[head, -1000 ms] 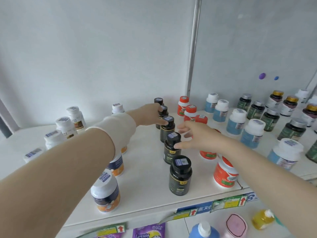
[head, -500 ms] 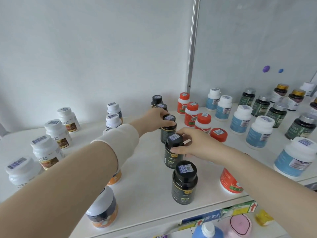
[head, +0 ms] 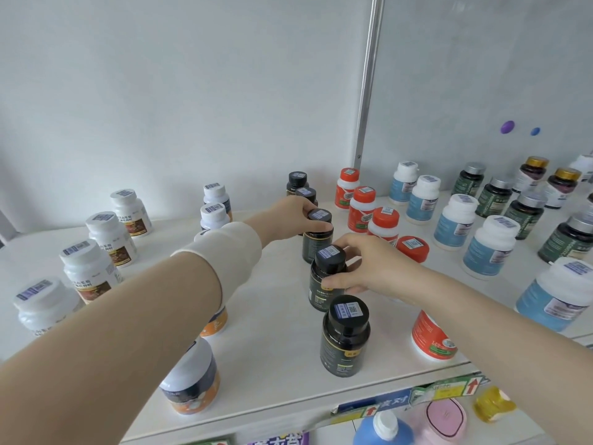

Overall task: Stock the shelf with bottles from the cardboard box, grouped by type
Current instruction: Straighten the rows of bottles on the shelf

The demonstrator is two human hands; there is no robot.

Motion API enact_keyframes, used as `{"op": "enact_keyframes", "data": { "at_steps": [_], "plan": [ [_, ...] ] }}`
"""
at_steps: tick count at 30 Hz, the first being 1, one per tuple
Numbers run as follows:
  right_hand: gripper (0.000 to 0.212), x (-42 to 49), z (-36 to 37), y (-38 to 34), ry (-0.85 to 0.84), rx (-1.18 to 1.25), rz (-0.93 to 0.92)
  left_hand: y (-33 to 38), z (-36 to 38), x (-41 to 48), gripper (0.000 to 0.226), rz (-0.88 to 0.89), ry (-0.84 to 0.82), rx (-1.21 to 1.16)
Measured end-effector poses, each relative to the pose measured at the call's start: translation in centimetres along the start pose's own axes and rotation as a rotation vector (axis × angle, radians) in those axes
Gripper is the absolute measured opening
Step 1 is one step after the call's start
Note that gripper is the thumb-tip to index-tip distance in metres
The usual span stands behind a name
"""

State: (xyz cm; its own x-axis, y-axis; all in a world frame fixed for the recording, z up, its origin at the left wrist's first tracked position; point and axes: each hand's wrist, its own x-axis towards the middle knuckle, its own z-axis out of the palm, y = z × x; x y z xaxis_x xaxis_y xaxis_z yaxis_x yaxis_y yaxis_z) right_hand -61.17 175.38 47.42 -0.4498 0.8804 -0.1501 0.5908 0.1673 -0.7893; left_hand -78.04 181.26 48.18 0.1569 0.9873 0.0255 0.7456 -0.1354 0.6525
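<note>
On the white shelf (head: 272,348), past white round plastic bottles with brown labels (head: 96,248), the left hand (head: 295,216) curls thumb and fingers round a black plastic bottle (head: 316,248); the right hand (head: 378,271) pinches the next black bottle (head: 329,260) in the same row, beside orange-capped bottles (head: 383,223)

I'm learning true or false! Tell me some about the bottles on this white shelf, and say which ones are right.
1. The left hand grips a black-capped black bottle. True.
2. The right hand is empty. False: it grips the next black bottle forward.
3. The nearest black bottle lies on its side. False: it stands upright, untouched.
4. The orange-capped bottles stand right of the black ones. True.
</note>
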Motion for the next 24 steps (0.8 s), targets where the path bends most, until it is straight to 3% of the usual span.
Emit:
{"op": "enact_keyframes", "data": {
  "at_steps": [16, 24],
  "plan": [
    [0.044, -0.1, 0.1, 0.6, 0.0, 0.038, -0.024, -0.3, 0.4, -0.2, 0.032, -0.008, 0.015, 0.001],
    [0.054, -0.7, -0.7, -0.8, -0.022, -0.097, -0.014, 1.4, -1.4, -1.9, 0.067, -0.06, -0.042, 0.207]
  ]
}}
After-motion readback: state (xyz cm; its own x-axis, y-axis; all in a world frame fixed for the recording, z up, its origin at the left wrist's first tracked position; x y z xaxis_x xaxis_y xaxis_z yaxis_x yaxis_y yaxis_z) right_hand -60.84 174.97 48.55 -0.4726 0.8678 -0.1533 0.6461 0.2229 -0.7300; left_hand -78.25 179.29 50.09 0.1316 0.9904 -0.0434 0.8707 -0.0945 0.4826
